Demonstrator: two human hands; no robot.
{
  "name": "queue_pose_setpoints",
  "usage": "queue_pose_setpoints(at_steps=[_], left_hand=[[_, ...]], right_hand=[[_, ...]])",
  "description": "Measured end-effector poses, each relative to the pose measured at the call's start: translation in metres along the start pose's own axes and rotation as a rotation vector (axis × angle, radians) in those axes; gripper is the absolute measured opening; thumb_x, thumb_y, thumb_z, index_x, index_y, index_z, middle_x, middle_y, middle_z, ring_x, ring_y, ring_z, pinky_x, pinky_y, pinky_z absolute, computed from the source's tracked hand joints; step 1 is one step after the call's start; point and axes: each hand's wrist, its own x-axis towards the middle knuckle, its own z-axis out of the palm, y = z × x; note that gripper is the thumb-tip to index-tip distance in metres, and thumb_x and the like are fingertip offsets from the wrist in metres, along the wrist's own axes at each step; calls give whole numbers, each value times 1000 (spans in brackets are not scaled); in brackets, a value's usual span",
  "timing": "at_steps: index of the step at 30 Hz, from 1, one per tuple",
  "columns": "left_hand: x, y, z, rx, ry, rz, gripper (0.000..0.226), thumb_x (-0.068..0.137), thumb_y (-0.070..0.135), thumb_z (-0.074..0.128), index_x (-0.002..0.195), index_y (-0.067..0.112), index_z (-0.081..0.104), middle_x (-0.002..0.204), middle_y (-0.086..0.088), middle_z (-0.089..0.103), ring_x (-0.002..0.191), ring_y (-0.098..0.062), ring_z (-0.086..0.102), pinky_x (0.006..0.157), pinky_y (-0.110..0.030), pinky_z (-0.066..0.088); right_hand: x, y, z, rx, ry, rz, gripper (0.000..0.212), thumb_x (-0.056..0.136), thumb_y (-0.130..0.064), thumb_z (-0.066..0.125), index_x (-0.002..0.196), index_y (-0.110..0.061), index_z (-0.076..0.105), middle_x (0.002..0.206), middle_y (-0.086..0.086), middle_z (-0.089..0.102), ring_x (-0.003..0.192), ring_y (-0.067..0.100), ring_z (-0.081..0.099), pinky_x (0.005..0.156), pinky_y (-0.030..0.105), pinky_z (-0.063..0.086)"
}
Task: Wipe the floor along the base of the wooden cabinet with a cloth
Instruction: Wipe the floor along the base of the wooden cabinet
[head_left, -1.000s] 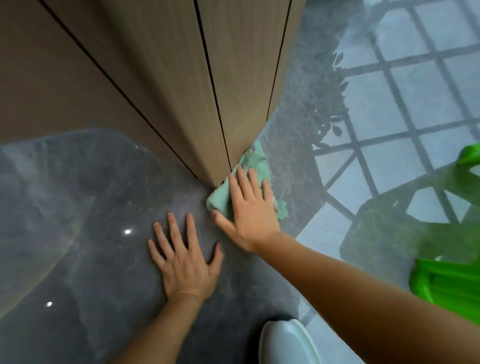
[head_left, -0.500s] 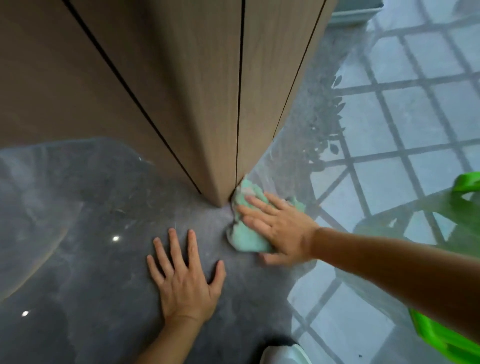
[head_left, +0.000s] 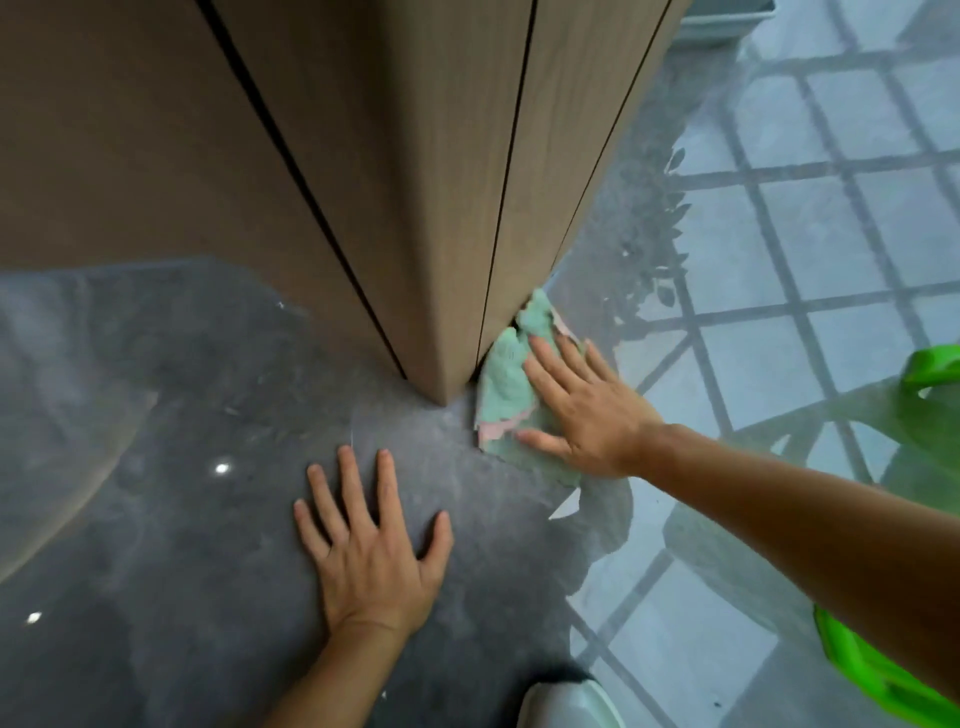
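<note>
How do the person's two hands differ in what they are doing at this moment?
The right hand lies on the green cloth at the cabinet corner; the left hand rests on the bare floor. The right hand's fingers point toward the cabinet base, while the left hand's are spread, nearer the camera. Both are flat, palm down.

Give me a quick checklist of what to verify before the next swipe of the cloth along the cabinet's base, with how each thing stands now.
1. Cloth lies flat on the floor: ok.
2. Right hand presses on the cloth with open palm, fingers spread: ok.
3. Cloth reaches the wooden cabinet base: ok, its far tip touches the right-hand side by the corner.
4. Left hand braces flat on the floor, apart from the cloth: ok.
5. Path along the right side free of obstacles: ok as far as shown.
6. Floor under the cloth already clean: cannot tell.
7. Green plastic object keeps away from the arm: cannot tell, it sits close.
</note>
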Motion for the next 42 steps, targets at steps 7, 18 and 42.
queue_pose_setpoints(at_steps=[7, 18, 42], left_hand=[[2, 0, -1, -7, -16, -6, 90, 80, 67, 45, 154, 16, 38, 163, -23, 27, 150, -51, 22, 120, -64, 12], [1, -2, -10, -9, -93, 15, 111, 59, 71, 43, 154, 14, 34, 161, -26, 30, 147, -55, 25, 118, -69, 17], [1, -3, 2, 11, -26, -15, 89, 88, 72, 20, 157, 18, 30, 165, -20, 22, 152, -48, 17, 121, -63, 8]], right_hand=[[-15, -10, 7, -5, 12, 41, 89, 89, -75, 12, 154, -15, 5, 163, 10, 5, 148, 34, -8, 119, 55, -4], [-33, -27, 9, -99, -42, -305, 61, 100, -50, 27, 154, -29, 8, 163, -6, 3, 150, 26, -4, 118, 55, -5], [88, 23, -29, -103, -9, 243, 130, 67, -94, 23, 150, 1, -12, 161, 19, -13, 148, 31, -13, 121, 49, -1]])
